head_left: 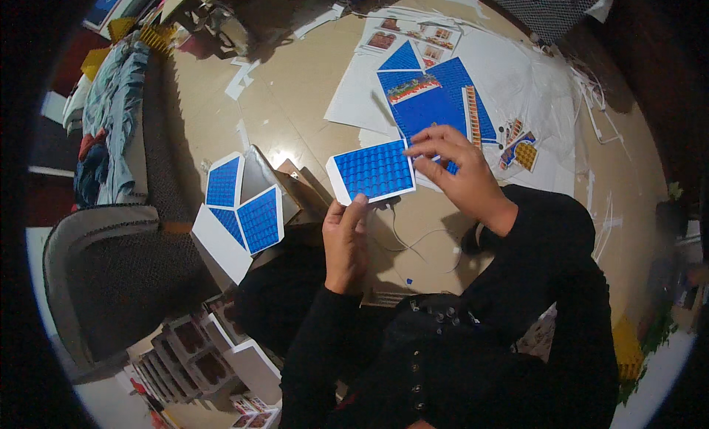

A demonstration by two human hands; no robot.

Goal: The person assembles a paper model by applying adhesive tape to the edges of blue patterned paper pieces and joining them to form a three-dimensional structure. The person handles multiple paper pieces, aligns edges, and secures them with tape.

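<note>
A white-edged card piece printed with blue roof tiles (374,171) is pinched at its lower left edge between the thumb and fingers of my left hand (348,243). My right hand (462,177) is at the card's right edge, fingers bent and parted; whether the fingertips touch the card is hard to tell. Beyond it, larger blue sheets (429,116) lie on white sheets, with a printed flower strip (414,88) and a brick-patterned strip (472,116) on top. To the left, joined blue roof-tile panels with white flaps (259,218) rest on a box.
White foam-like sheets (354,99) and clear plastic (540,97) spread over the tiled floor. Small printed cutouts (520,152) lie to the right. A grey sofa (127,274) with clothes (119,124) stands at left. Printed model walls (194,351) stand at lower left. A white cable (410,246) trails below.
</note>
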